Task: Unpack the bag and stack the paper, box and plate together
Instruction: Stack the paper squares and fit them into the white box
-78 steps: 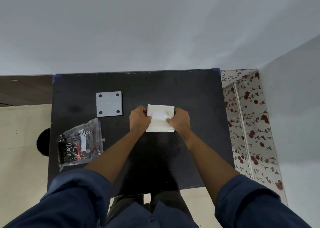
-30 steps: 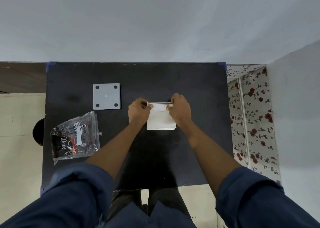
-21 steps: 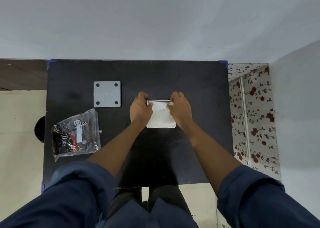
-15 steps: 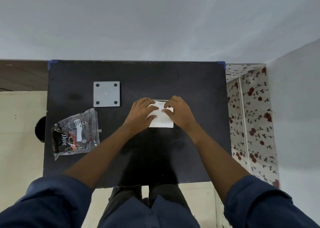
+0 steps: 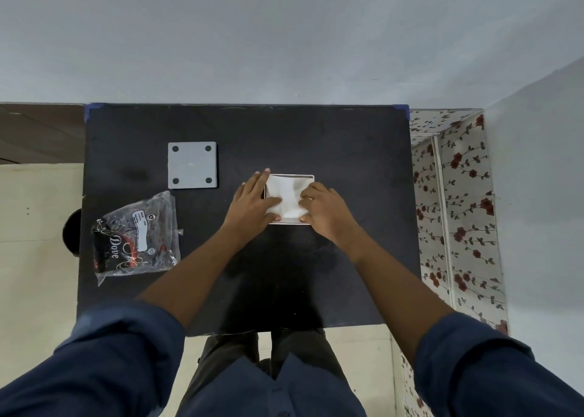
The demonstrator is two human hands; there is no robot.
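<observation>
A white square box [image 5: 292, 176] sits in the middle of the black table [image 5: 331, 138], with white crumpled paper [image 5: 288, 193] lying on top of it. My left hand [image 5: 252, 203] rests flat on the paper's left side, fingers stretched out. My right hand [image 5: 327, 211] presses down on the paper's right side. Both hands hide the box's side edges. A grey square plate [image 5: 192, 165] with a hole in each corner lies flat to the left of the box, apart from it.
A clear plastic bag [image 5: 136, 236] with a black "Dove" print lies near the table's left edge. A wall runs along the far edge of the table. Flowered wall covering [image 5: 455, 214] stands close along the right edge.
My hands have shifted from holding the box's far corners to lying flat on the paper on top of it. The plate and bag have not moved.
</observation>
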